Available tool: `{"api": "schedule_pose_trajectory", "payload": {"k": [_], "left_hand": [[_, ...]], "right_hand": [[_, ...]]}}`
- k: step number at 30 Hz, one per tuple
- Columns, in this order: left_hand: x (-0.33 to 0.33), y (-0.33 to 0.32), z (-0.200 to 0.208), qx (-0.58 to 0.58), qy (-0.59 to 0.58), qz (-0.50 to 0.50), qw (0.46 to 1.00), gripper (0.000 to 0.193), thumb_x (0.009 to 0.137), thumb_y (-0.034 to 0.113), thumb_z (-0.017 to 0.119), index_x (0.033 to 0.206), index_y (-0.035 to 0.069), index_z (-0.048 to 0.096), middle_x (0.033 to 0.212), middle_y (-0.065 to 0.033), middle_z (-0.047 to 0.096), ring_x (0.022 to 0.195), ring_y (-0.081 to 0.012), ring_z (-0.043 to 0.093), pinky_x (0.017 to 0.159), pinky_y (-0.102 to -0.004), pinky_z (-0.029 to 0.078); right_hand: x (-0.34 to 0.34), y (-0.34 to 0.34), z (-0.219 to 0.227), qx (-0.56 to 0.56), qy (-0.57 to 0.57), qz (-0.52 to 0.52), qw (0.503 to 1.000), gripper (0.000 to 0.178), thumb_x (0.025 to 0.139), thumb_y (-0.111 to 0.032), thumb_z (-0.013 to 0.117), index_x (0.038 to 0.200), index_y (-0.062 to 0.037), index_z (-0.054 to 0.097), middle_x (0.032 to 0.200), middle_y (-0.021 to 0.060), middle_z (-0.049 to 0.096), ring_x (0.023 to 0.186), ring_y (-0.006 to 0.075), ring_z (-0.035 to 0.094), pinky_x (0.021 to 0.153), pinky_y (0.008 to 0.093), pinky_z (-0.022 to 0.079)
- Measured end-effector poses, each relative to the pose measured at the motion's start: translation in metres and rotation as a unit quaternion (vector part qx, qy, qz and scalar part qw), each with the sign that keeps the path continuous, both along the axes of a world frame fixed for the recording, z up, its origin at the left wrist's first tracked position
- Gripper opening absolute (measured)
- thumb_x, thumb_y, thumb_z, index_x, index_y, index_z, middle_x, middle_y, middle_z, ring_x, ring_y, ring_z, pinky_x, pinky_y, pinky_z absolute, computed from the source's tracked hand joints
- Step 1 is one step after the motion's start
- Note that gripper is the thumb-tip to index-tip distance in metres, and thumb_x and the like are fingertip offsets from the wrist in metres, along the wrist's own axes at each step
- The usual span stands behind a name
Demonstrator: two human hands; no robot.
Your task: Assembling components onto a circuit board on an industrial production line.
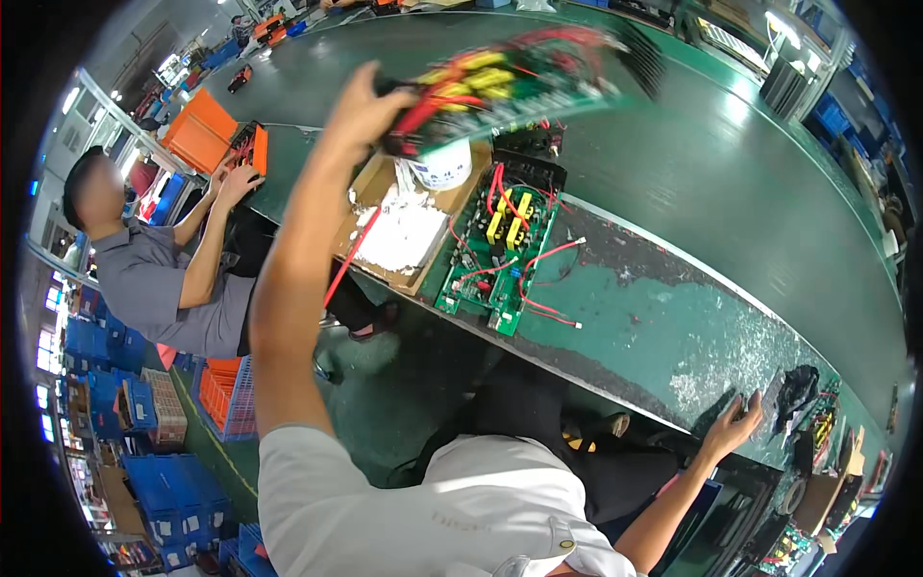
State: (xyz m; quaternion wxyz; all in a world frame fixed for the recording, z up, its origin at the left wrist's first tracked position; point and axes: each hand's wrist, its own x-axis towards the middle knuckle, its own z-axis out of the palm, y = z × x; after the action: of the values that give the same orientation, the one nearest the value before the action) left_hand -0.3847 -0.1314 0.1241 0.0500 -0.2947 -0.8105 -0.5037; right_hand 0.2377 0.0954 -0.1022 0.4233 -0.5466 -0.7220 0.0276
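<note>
- Green circuit board (524, 108), yellow parts, red wires, motion-blurred: aloft above the counter (625, 303), its left end gripped in my left hand (363, 113).
- Beneath: white tub (442, 167) in a cardboard tray (370, 181); second board (503, 245) just beside the tray.
- My right hand (733, 430): fingers apart, half-curled, near black plastic (796, 390).
- Leftward: seated co-worker (173, 288), hands at an orange case (252, 149).

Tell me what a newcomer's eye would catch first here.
Probably the motion-blurred green circuit board, raised in the left hand at top centre. Next, the white material in the shallow cardboard box left of centre, then the bright orange case at upper left.
</note>
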Motion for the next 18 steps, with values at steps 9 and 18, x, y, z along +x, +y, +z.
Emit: {"api": "schedule_pose_trajectory", "payload": {"k": [9, 18], "left_hand": [[-0.252, -0.328, -0.105, -0.313, -0.088, 0.183, 0.928, 0.048, 0.083, 0.021, 0.071, 0.119, -0.006, 0.056, 0.099, -0.0135, 0.066, 0.081, -0.0210, 0.066, 0.062, -0.0339, 0.054], [-0.300, -0.359, -0.032, -0.265, 0.182, -0.063, 0.945, 0.066, 0.088, 0.010, 0.060, 0.147, 0.000, 0.031, 0.145, -0.0174, 0.046, 0.131, -0.0284, 0.049, 0.105, -0.0338, 0.045]], "right_hand": [[-0.006, 0.007, -0.010, -0.037, -0.033, -0.015, 0.999, 0.038, 0.094, -0.009, 0.062, 0.130, 0.0011, 0.055, 0.122, 0.0183, 0.059, 0.116, 0.0339, 0.055, 0.099, 0.0413, 0.042], [-0.011, 0.005, -0.017, -0.075, -0.034, -0.033, 0.996, 0.035, 0.094, -0.007, 0.061, 0.128, 0.0007, 0.056, 0.123, 0.0178, 0.058, 0.117, 0.0345, 0.055, 0.100, 0.0411, 0.042]]}}
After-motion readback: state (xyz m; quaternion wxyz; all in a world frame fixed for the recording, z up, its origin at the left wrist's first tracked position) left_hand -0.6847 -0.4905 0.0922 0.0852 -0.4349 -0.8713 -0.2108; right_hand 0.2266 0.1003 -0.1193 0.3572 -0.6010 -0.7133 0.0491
